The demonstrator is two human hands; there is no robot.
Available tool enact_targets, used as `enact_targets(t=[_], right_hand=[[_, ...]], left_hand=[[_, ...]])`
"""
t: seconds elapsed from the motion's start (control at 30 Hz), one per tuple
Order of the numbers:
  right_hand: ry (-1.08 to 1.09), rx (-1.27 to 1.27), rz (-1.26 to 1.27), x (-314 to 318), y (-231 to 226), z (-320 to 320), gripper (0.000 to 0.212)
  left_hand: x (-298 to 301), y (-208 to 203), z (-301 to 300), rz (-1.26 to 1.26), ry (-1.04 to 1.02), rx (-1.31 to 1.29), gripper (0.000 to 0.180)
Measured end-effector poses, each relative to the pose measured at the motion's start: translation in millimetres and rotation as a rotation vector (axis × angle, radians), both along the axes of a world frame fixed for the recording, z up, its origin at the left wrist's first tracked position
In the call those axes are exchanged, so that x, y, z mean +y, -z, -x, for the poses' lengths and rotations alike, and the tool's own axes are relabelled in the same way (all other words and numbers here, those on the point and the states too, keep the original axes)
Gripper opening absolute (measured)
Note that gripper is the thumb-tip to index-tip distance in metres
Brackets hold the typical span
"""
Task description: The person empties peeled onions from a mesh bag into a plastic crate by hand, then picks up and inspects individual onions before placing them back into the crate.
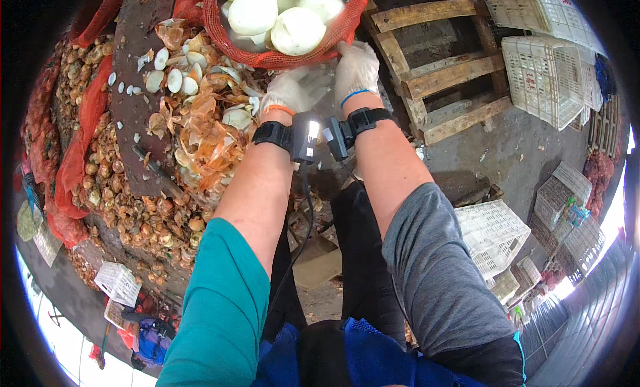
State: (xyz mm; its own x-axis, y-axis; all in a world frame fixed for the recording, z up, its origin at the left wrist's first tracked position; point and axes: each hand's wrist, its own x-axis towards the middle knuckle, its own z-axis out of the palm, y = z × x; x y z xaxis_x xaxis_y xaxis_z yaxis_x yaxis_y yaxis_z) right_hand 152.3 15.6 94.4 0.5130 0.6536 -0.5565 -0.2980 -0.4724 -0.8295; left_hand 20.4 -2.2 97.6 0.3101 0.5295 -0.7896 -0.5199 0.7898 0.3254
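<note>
Peeled white onions (298, 31) fill a round container lined with red mesh netting (263, 59) at the far middle. My right hand (357, 68), in a whitish glove, has its fingers closed on the netting at the near right edge. My left hand (297, 88), gloved too, is just below the netting's near edge, with its fingers stretched out toward the right and slightly blurred. I see nothing held in it. Onion skins (212, 137) and cut onion ends (175, 80) lie heaped to the left of my left hand.
A dark board (137, 127) runs along the left, beside many unpeeled onions (107, 184) and red net sacks (83, 147). Wooden pallets (450, 77) lie at the right, with white plastic crates (543, 74) beyond and another crate (492, 234) nearer. A person in blue (152, 340) is at the lower left.
</note>
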Motion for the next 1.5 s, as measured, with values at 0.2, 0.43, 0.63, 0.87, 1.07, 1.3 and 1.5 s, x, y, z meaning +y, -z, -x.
enact_targets(t=[0.2,0.43,0.63,0.87,1.07,1.3,1.5], right_hand=[[-0.018,-0.126,-0.121,-0.2,-10.7,4.7,0.030],[-0.258,-0.049,-0.115,1.5,-20.2,-8.4,0.022],[0.034,0.588,-0.024,65.1,-23.2,-31.8,0.018],[-0.247,-0.045,0.181,54.2,-23.7,-44.0,0.022],[-0.225,0.082,0.330,-36.3,-93.0,-0.2,0.025],[-1.106,-0.914,0.253,-25.2,28.8,-101.5,0.020],[-1.349,-0.901,0.402,46.3,39.1,-36.3,0.061]], left_hand=[[3.2,26.9,-0.9,0.166,-0.227,0.007,0.050],[18.5,21.6,36.8,0.165,-0.581,-0.163,0.052],[-37.0,-37.0,63.3,0.025,-0.218,-0.029,0.044],[-122.9,-117.1,166.4,0.057,-0.116,-0.005,0.037],[-147.1,-197.1,244.7,0.166,-0.011,0.216,0.043],[-129.8,-176.0,221.1,0.129,-0.005,0.276,0.051],[-86.5,-138.9,148.7,0.030,-0.014,0.262,0.046]])
